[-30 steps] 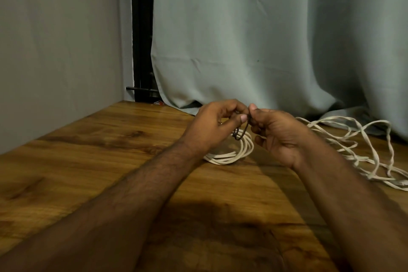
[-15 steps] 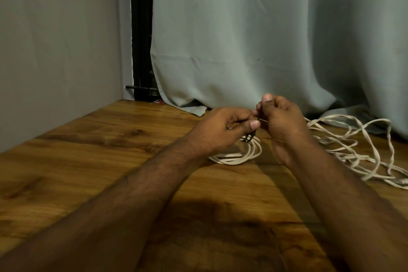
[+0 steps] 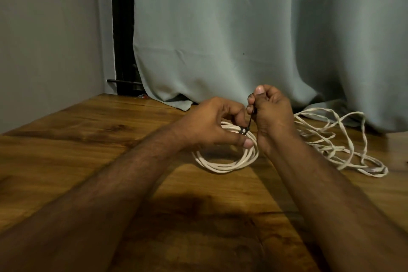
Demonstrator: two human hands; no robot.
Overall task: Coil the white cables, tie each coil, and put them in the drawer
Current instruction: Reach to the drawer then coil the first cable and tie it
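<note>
Coil: a white cable coil (image 3: 225, 161) lies flat on the wooden table (image 3: 88, 139), in front of the person and partly under the left hand
Tie: a thin black tie (image 3: 313, 127) wraps the coil's far-right edge, its free tail rising up and to the right – that slanted line is its long axis
Key relation: the tie's head sits just below the right hand's fingers and just beside the left hand's fingertips, so tightening looks like a pull up and away from the coil
Left hand: the left hand (image 3: 212, 126) rests over the coil, fingers curled and holding the strands by the tie, thumb stretched along the near side
Right hand: the right hand (image 3: 270, 115) is raised above the coil, fingers closed tight, pinching the tail
Loose cable: a second white cable (image 3: 335, 146) sprawls uncoiled to the right, nearer the right hand
Drawer: not visible
</note>
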